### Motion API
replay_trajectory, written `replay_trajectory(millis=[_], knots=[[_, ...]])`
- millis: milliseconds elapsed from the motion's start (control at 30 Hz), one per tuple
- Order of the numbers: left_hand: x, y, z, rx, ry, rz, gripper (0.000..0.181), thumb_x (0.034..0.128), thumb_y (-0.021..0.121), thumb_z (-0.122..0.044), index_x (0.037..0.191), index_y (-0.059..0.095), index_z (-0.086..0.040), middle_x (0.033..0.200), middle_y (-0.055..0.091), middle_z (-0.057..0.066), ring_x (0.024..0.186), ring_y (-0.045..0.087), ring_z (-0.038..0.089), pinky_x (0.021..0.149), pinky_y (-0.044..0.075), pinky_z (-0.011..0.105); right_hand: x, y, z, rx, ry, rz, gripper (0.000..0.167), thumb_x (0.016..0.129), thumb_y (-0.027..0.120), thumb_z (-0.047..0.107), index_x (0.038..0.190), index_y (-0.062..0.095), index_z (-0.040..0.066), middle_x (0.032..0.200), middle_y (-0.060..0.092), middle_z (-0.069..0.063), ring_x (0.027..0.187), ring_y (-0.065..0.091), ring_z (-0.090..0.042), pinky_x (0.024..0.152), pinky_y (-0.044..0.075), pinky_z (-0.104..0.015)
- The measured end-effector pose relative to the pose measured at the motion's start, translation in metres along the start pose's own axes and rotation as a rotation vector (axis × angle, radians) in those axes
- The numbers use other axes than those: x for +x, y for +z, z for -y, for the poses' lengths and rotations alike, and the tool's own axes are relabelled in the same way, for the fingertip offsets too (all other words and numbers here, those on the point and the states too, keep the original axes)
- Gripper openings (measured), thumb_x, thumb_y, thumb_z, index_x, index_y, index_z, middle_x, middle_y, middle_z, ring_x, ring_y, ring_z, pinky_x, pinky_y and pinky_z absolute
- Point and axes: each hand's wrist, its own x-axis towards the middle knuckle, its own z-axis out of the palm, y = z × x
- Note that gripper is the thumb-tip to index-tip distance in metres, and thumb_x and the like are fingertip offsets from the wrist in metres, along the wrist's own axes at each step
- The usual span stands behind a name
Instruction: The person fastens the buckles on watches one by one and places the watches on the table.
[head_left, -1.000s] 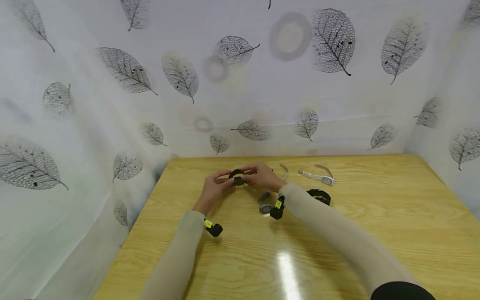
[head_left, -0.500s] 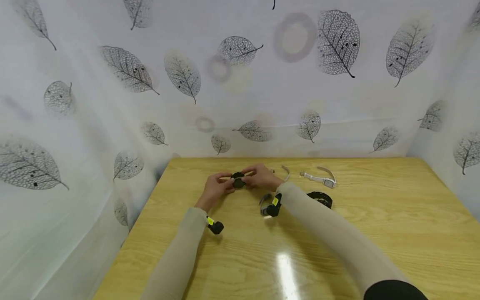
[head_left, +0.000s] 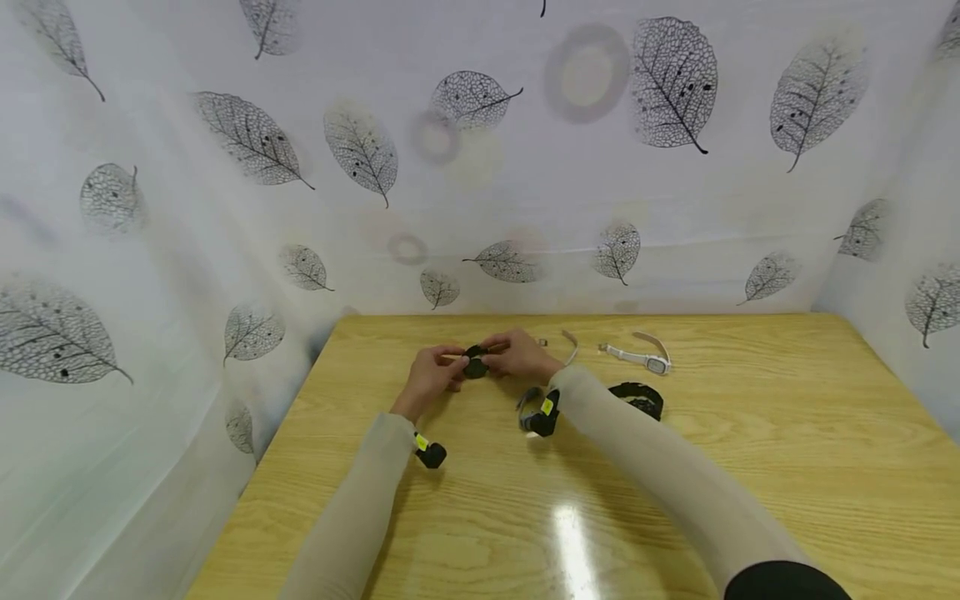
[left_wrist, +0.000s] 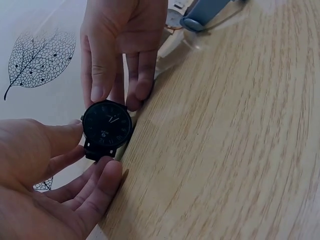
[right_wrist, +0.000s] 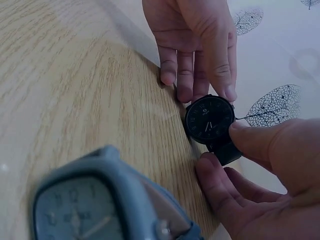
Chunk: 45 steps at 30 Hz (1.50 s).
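A black wristwatch (head_left: 476, 367) with a round dark dial is held between both hands, at or just above the tabletop. My left hand (head_left: 431, 377) pinches one side of it with thumb and fingers. On the opposite side, my right hand (head_left: 519, 354) grips it the same way. In the left wrist view the black dial (left_wrist: 106, 125) faces the camera, with both thumbs at its edge. The strap curves behind the case and is partly covered by fingers. A grey-blue watch (right_wrist: 82, 210) stands large in the right wrist view, near my right wrist.
On the wooden table (head_left: 480, 517), a white watch (head_left: 655, 364) lies right of my hands. Behind my right hand is a pale strap (head_left: 573, 343), partly hidden. A black band (head_left: 647, 395) sits beyond my right sleeve. Leaf-printed cloth (head_left: 525, 192) hangs behind the table.
The black watch has tilted, so its strap loop looks narrower than a second ago. My right wrist has shifted slightly left, covering more of the grey-blue watch. Both hands keep their hold.
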Motion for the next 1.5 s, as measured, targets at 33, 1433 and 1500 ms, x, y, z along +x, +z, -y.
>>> replay_trajectory(millis=[33,1433,1500], knots=[[0.000,0.001,0.000,0.002,0.001,-0.002,0.030,0.1009,0.068,-0.010,0.129,0.067,0.002,0.105,0.071,0.025,0.076,0.071,0.026,0.064,0.062,0.033,-0.001,0.000,0.000,-0.011,-0.004,-0.004,0.040,0.102,0.064,0.005,0.140,0.058,-0.006,0.133,0.063,-0.028,0.098,0.074,-0.034,0.082,0.062,-0.039],[-0.027,0.010,-0.025,0.151,0.287,-0.126,0.030,0.1003,0.070,-0.027,0.127,0.070,-0.014,0.120,0.066,0.014,0.081,0.066,0.049,0.051,0.053,0.029,-0.097,-0.080,0.019,-0.185,-0.111,-0.100,0.047,0.107,0.058,0.020,0.152,0.049,0.009,0.142,0.055,-0.026,0.109,0.067,-0.044,0.087,0.058,-0.058],[-0.027,0.011,-0.025,0.152,0.287,-0.129,0.031,0.0999,0.071,-0.028,0.127,0.070,-0.014,0.119,0.066,0.014,0.081,0.066,0.049,0.050,0.053,0.028,-0.100,-0.084,0.017,-0.194,-0.109,-0.110,0.047,0.108,0.058,0.021,0.152,0.048,0.009,0.142,0.055,-0.025,0.108,0.067,-0.044,0.087,0.058,-0.058]])
